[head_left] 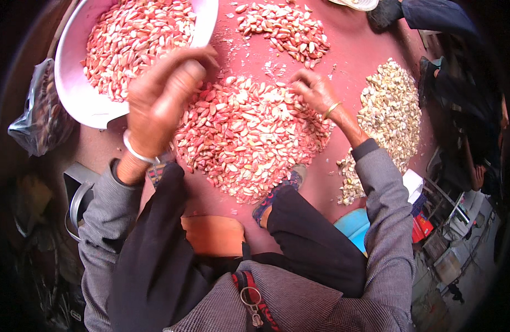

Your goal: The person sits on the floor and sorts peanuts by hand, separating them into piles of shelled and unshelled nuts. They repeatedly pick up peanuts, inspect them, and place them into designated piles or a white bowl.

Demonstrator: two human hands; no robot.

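A wide pile of reddish and cream seeds or cloves (pixel 242 141) lies on the red floor between my feet and hands. My left hand (pixel 167 95), blurred and wearing a white bangle, is raised above the pile's left edge, beside a large white basin (pixel 86 103) of similar pieces. Whether its curled fingers hold anything cannot be told. At the pile's upper right edge is my right hand (pixel 315 91), with a yellow bangle; its fingertips are bent down close to the pieces, and any piece between them is not discernible.
A smaller reddish heap (pixel 292 31) lies beyond the main pile. Paler, greenish-white pieces (pixel 389 112) form a long heap at the right. A clear plastic bag (pixel 41 112) stands at the left, near a metal object (pixel 78 191). Other people's legs (pixel 437 14) are at the upper right.
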